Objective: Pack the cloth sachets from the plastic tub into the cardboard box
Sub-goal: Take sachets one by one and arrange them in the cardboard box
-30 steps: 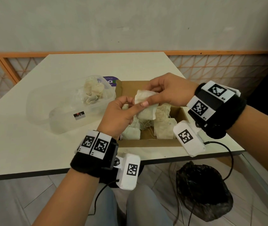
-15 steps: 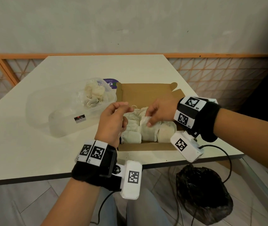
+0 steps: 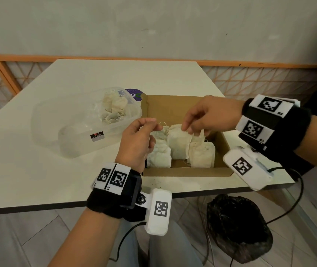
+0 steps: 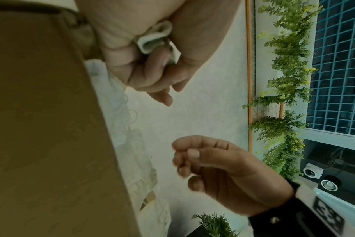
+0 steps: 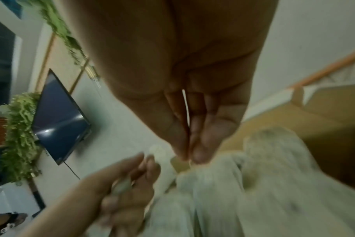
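Note:
A clear plastic tub [image 3: 47, 132] on the white table holds a small heap of cloth sachets [image 3: 113, 110] at its far end. To its right stands the open cardboard box [image 3: 173, 106] with several sachets [image 3: 202, 157] upright in its near half. My right hand [image 3: 186, 128] hovers over the box, and its thumb and fingertips [image 5: 189, 157] pinch the top of the middle sachet [image 3: 179, 143]. My left hand [image 3: 153, 125] is raised at the box's left edge. Its curled fingers grip a small folded sachet [image 4: 154, 40] in the palm.
A purple label [image 3: 134, 93] lies behind the tub and the box. A black plastic bag [image 3: 238, 228] and cables lie on the floor under the table's near edge [image 3: 38, 205]. An orange-framed lattice railing [image 3: 260, 79] runs behind the table.
My right hand carried the sachet down from mid-air into the box, then rose slightly with its fingertips at the sachet's top. My left hand let go of that sachet and stayed by the box's left edge.

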